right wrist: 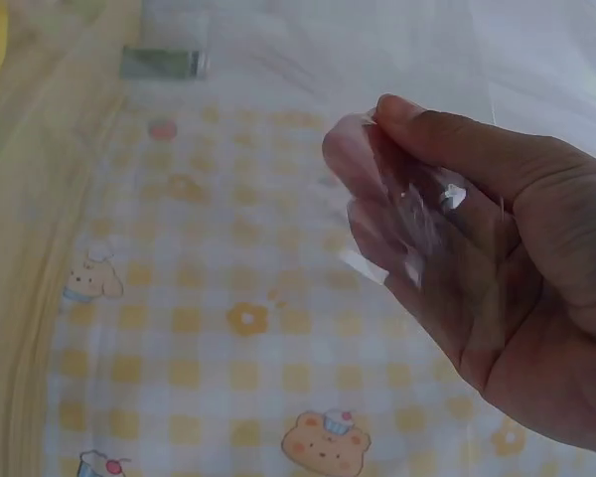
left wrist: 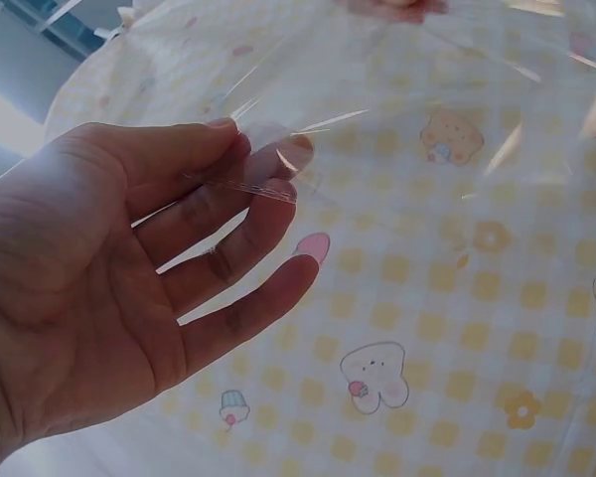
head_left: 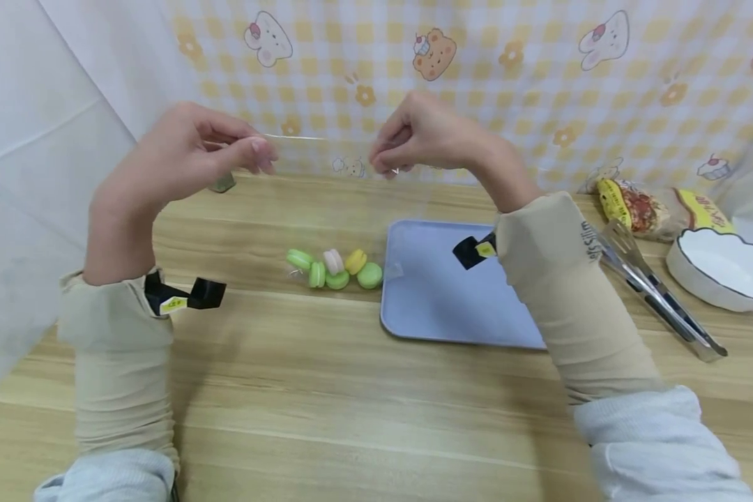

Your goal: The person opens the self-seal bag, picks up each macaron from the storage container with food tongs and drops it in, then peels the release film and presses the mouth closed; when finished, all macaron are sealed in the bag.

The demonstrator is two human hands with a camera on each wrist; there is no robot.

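Note:
A clear plastic bag [head_left: 339, 209] stretches between my two raised hands, its top edge catching the light. My left hand [head_left: 182, 150] pinches one upper corner between thumb and fingertips; in the left wrist view the other fingers are loosely bent behind the film. At the opposite side, my right hand [head_left: 433, 136] pinches the plastic with thumb and forefinger, and crinkled film covers its palm in the right wrist view. Several macarons [head_left: 337, 270], green, yellow and pale pink, appear grouped at the bag's lower end, over the wooden table [head_left: 288, 390].
A blue-grey tray [head_left: 458, 300] lies just right of the macarons. Further right are metal tongs [head_left: 659, 293], a white scalloped bowl [head_left: 721, 272] and a yellow-and-red food packet [head_left: 659, 209]. A small green object [head_left: 223, 183] sits behind my left hand, before the checked curtain [head_left: 514, 84].

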